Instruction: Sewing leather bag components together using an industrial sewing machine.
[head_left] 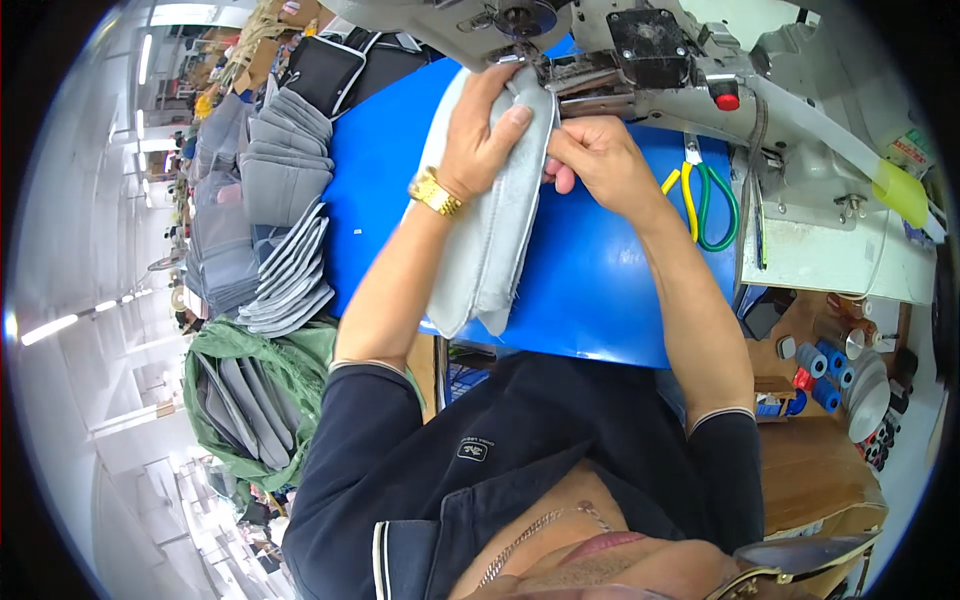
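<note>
Where the sewing machine head [455,25] overhangs the top centre of the frame, I find a pale grey fabric panel [470,235] with its upper end beneath it and its lower end reaching the near edge of the blue tabletop [600,285]. The left hand [478,138] lies over the panel, fingers extended and thumb spread, pressing rather than clasping; its foremost fingertips are close under the head. The right hand [597,160] is curled closed, thumb and forefinger apparently pinching the panel's right edge.

I rate finger injury as the chief hazard: should the needle run with the left fingertips so near, a small slip could bring them under it. I cannot see the needle point clearly. Uneven pull between the hands could skew the layers and bend the seam. The overhanging tail, if it drags, could turn the panel. Scissors [703,190] at right centre lie beside the right forearm and could be knocked.
</note>
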